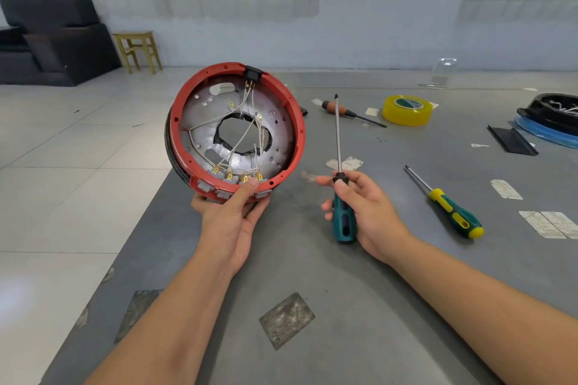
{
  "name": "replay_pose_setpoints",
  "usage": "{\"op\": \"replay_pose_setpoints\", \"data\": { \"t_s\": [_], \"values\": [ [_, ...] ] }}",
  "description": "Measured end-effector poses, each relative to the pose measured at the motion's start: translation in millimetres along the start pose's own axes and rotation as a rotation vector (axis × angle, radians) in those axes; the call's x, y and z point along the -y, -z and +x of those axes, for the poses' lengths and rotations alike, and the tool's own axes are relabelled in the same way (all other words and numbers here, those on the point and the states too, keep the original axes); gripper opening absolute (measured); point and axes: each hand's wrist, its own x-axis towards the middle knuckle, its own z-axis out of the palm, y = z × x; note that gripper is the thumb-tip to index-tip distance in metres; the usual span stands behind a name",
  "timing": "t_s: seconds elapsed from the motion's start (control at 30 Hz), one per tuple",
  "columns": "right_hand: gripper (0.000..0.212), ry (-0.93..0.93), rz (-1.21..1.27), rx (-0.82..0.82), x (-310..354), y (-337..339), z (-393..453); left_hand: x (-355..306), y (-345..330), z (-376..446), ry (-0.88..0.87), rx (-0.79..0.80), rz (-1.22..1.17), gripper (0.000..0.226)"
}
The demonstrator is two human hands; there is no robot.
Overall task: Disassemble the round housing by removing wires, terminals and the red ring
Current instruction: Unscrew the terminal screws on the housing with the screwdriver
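The housing (234,131) is left of the held screwdriver (339,172). Another screwdriver (447,205) lies right. The tape (407,110) sits behind it on the table (359,291).

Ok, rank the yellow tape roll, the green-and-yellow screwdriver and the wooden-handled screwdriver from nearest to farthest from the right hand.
From the right hand:
1. Green-and-yellow screwdriver, lying on the table to its right.
2. Wooden-handled screwdriver, farther back on the table, beyond the hand.
3. Yellow tape roll, back and to the right.

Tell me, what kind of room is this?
Probably a plain room used as a repair workshop. Tools lie on a grey worktable: a spare screwdriver and yellow tape. But a black armchair and a wooden stool stand on the tiled floor, so it may be someone's home.
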Motion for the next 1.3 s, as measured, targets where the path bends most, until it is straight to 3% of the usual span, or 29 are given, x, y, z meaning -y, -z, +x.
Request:
{"op": "replay_pose_setpoints", "data": {
  "t_s": [0.13,0.33,0.53,0.73,1.03,1.3],
  "values": [
    [0.025,0.046,-0.13,0.099,12.6,-2.8,-11.7,-4.9,4.6,6.4,-0.011,0.001,0.01,0.071],
    [0.03,0.121,-0.55,0.136,18.6,20.2,-23.5,-8.3,11.2,14.4,-0.007,0.003,-0.048,0.076],
    [0.027,0.114,-0.671,0.104,19.1,40.4,-28.4,-10.5,14.4,17.9,-0.009,0.027,-0.04,0.084],
    [0.033,0.224,-0.783,0.092,19.8,51.9,-35.9,-15.0,18.1,17.3,-0.023,0.062,0.067,0.069],
    [0.037,0.312,-0.874,0.101,21.7,54.4,-36.0,-19.2,21.4,13.1,-0.001,0.114,0.138,0.065],
    [0.044,0.459,-1.026,0.141,31.6,55.7,-34.8,-17.4,21.4,13.7,-0.019,0.108,0.158,0.077]
  ]
}}
